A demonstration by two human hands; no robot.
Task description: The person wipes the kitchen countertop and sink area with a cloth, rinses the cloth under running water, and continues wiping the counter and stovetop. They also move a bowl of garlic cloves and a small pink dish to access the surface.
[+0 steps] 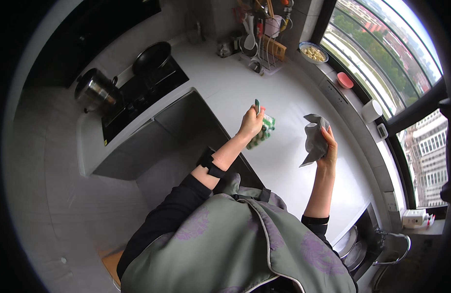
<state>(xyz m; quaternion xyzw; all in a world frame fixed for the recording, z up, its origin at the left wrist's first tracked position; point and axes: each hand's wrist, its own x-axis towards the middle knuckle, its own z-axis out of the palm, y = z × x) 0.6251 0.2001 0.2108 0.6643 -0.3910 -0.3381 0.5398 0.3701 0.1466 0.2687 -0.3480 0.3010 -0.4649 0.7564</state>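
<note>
My left hand grips a green-and-white checked cloth, its folds hanging beside and below the fingers over the white countertop. A bit of the same cloth pokes up above the fist. To the right, my right hand holds a grey cloth by its right side, thumb across the front. The grey cloth hangs partly spread, with loose corners at top and bottom. Both hands are raised over the counter, well apart from each other.
A steel pot and a black wok stand on the gas hob at left. A utensil rack is at the back. A bowl of food, pink dish and white cup line the windowsill. The sink with pans lies lower right.
</note>
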